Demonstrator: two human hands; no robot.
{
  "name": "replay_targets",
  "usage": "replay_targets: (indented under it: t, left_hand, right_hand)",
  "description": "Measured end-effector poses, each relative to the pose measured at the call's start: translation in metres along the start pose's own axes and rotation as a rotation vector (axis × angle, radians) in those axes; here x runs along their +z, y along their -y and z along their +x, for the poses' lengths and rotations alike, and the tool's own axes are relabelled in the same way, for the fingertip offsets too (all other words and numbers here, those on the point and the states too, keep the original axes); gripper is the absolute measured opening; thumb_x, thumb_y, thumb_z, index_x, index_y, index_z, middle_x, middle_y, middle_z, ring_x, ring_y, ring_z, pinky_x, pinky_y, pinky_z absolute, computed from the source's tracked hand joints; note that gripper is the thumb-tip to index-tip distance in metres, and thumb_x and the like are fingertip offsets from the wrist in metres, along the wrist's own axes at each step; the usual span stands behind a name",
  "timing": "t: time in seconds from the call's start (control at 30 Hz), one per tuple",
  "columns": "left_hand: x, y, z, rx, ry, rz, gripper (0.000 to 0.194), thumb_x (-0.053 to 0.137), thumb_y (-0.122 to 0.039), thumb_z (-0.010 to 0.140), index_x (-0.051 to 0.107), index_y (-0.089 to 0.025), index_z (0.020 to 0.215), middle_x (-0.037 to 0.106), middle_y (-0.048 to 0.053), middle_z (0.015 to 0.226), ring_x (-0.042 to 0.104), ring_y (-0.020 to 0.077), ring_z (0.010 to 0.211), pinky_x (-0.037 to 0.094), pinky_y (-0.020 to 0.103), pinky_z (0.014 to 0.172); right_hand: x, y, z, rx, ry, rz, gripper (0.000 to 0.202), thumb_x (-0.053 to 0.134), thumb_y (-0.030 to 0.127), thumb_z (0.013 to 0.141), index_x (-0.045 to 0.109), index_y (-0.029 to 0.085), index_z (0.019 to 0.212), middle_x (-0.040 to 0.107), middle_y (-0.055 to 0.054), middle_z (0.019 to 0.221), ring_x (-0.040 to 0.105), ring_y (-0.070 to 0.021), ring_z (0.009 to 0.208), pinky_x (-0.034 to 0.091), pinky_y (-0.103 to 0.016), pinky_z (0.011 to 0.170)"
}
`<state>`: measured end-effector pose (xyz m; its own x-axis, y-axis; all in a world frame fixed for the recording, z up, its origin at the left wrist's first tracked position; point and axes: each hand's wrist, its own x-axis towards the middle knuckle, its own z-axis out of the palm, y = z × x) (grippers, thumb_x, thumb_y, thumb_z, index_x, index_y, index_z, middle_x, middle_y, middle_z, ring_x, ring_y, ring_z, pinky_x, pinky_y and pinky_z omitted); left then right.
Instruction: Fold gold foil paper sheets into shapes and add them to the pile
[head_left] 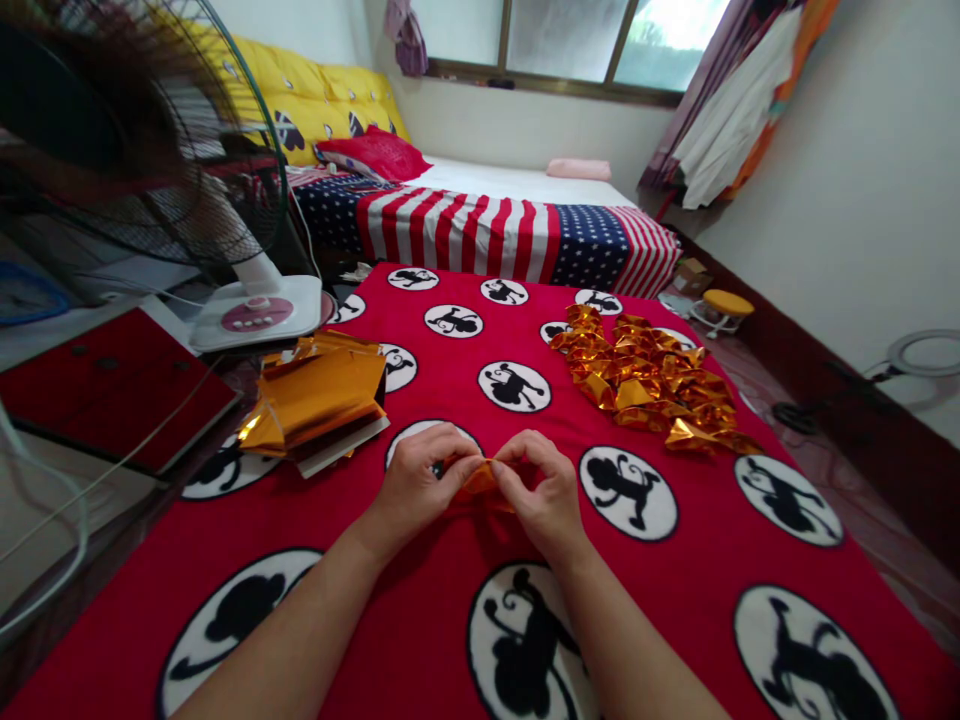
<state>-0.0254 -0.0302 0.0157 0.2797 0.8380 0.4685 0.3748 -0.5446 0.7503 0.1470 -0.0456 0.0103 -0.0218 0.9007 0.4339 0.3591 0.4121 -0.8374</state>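
Note:
My left hand and my right hand meet above the middle of a red cloth printed with black monkeys in white ovals. Between them, pinched at its upper edge by both thumbs and forefingers, is a small piece of gold foil paper, partly hidden by the fingers. To the left lies a loose stack of flat gold foil sheets. Over on the right, a pile of folded gold foil pieces is spread out on the cloth.
A running fan stands at the left, near a dark red panel and a white cable. Beyond the cloth is a bed with a striped, starred cover. A yellow stool is on the floor at right.

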Motion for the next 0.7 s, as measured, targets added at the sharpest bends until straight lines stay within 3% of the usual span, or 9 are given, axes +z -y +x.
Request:
replay_targets:
  t: [0.2,0.43,0.7]
  left_hand:
    - [-0.006,0.003,0.000,-0.087,-0.055,-0.050,0.014,0.074,-0.029,0.077,0.073,-0.018,0.087,0.074,0.006,0.084,0.067,0.0160,0.074,0.052,0.024,0.068]
    - [-0.011,0.009,0.000,-0.114,-0.081,-0.081,0.009,0.070,-0.025,0.081,0.076,-0.018,0.080,0.076,0.004,0.081,0.068,0.0143,0.072,0.051,0.021,0.067]
    - [-0.009,0.007,-0.001,-0.147,-0.115,-0.099,0.014,0.064,-0.023,0.083,0.069,-0.014,0.072,0.068,0.002,0.068,0.059,0.0109,0.062,0.044,0.020,0.059]
  right_hand:
    - [-0.006,-0.003,-0.001,0.125,0.011,0.091,0.016,0.063,0.022,0.081,0.060,0.021,0.066,0.059,0.000,0.069,0.053,-0.0146,0.064,0.038,-0.027,0.058]
    - [-0.008,-0.008,-0.001,0.167,0.010,0.145,0.016,0.063,0.023,0.081,0.060,0.019,0.066,0.057,0.001,0.067,0.052,-0.0131,0.064,0.038,-0.024,0.058]
    - [-0.003,-0.006,-0.002,0.265,0.054,0.250,0.016,0.064,0.027,0.080,0.060,0.018,0.068,0.054,0.002,0.065,0.045,-0.0099,0.057,0.033,-0.022,0.052]
